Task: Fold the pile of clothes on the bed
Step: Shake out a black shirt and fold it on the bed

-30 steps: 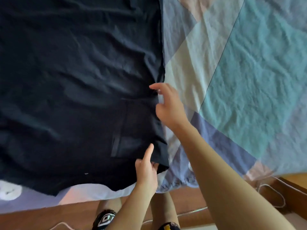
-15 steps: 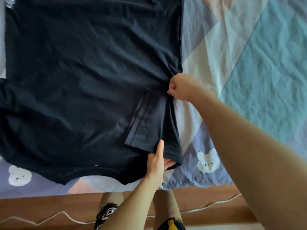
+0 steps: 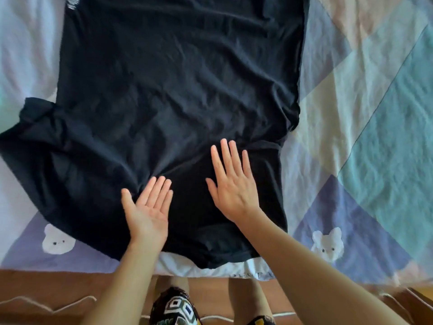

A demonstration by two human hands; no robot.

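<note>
A black T-shirt [image 3: 164, 95] lies spread on the bed, wrinkled, with one sleeve sticking out at the left. Its right sleeve has been folded inward, so the right edge runs roughly straight. My right hand [image 3: 232, 184] lies flat, palm down, on the folded part with its fingers straight. My left hand [image 3: 147, 207] hovers just left of it, palm turned up, fingers straight, holding nothing.
The patchwork bedsheet [image 3: 375, 113] in teal, cream and purple, with white bear prints [image 3: 326, 243], covers the bed. The wooden bed edge [image 3: 58, 285] runs along the bottom, with a white cable [image 3: 46, 301] on the floor near my legs.
Both hands have let go of the right sleeve after folding it inward. The right hand now lies flat on it and the left hand has opened palm up.
</note>
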